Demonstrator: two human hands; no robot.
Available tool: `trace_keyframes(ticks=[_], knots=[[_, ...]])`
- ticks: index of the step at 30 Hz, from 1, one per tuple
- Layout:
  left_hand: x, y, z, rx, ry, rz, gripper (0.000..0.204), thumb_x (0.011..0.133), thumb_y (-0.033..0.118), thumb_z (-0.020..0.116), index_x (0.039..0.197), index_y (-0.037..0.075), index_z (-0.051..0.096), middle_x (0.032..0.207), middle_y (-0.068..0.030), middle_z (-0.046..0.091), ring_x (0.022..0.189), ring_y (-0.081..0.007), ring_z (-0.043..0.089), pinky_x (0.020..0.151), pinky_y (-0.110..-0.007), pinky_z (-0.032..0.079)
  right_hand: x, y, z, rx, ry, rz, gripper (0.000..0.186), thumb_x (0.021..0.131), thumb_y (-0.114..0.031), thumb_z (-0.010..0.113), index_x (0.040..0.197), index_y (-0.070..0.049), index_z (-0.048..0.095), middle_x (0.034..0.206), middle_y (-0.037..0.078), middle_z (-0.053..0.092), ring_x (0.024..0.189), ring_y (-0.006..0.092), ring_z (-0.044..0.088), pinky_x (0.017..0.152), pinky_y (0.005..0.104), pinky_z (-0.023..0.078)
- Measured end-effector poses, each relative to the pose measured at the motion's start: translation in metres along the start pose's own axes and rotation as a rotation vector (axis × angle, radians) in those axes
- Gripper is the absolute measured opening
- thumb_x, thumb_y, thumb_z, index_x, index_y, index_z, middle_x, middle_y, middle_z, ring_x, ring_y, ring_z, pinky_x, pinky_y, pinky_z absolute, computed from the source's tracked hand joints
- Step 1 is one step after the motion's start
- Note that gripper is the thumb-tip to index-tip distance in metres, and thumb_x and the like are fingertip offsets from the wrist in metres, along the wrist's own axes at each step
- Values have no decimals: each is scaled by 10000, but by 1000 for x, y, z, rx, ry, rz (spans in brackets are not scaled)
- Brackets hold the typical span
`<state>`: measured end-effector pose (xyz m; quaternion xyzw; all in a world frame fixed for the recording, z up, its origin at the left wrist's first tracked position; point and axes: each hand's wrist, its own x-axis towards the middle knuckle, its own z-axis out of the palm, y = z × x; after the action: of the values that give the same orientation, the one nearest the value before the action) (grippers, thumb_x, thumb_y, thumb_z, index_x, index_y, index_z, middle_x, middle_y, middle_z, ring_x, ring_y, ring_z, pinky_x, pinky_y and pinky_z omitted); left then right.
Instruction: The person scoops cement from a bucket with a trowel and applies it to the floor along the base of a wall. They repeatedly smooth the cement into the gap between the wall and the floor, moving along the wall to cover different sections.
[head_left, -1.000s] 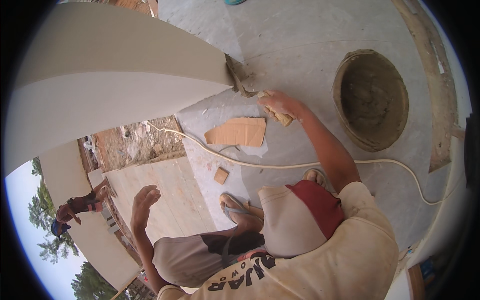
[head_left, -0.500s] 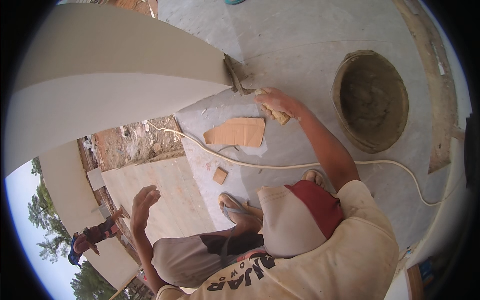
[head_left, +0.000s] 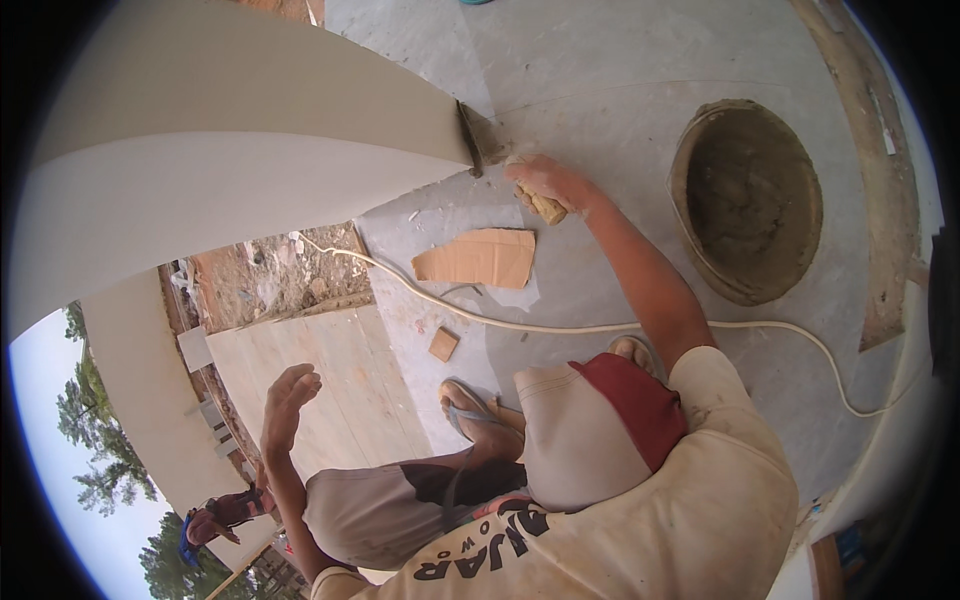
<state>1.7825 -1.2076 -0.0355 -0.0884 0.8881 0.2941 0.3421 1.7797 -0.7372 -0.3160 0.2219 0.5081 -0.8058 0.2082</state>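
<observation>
My right hand is closed round the pale wooden handle of a trowel, close to the foot of a smooth pale column. Its blade is hard to make out. Dark wet mortar lines the column's bottom edge. At the left, my left hand is raised in the air, fingers loosely stretched and nothing in them. A round bucket with grey mortar inside stands on the floor to the right of my right forearm. Between my feet and the column lies a torn piece of cardboard.
A cream cable or hose runs across the grey floor past my sandalled feet. A small brown square piece lies near it. Rubble fills a gap beside the column. At the lower left, another person is farther off.
My right hand has drawn the trowel slightly up and away from the column's foot; its metal part no longer spans to the mortar. The other person has shifted. My left hand stays raised.
</observation>
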Motion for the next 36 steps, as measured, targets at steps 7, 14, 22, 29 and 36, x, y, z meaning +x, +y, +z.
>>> trace_keyframes(ticks=[7,14,22,29,36], knots=[[9,1,-1,-11,-19,47,470,980,318,600,1256,-62,587,1074,-119,664,1030,-205,627,976,-360,477,-27,18,10,2,-21,-18,178,910,-218,624,965,-69,541,709,46,560,515,120,522,416,296,429],[9,9,3,17,-8,38,469,974,301,603,1262,-69,582,1088,-132,664,1049,-221,633,985,-364,483,-12,29,3,68,5,-13,218,893,-183,640,974,-5,545,720,67,558,516,147,530,434,336,467],[3,1,0,-10,4,18,459,974,300,602,1262,-57,587,1074,-114,662,1024,-205,628,985,-363,481,-22,47,25,80,-18,-72,154,844,-115,607,942,-3,565,688,50,548,514,146,539,419,336,452],[10,8,5,19,-28,60,453,974,302,601,1256,-52,587,1106,-132,660,1057,-222,632,987,-367,482,-40,42,20,96,7,-42,187,893,-147,643,1006,-26,556,724,21,540,502,116,507,421,300,435],[6,4,2,2,-12,34,461,976,307,604,1261,-56,586,1118,-138,660,1070,-228,633,994,-368,481,-28,61,28,96,31,-41,157,820,-95,611,933,2,563,700,48,555,512,141,527,436,323,452]])
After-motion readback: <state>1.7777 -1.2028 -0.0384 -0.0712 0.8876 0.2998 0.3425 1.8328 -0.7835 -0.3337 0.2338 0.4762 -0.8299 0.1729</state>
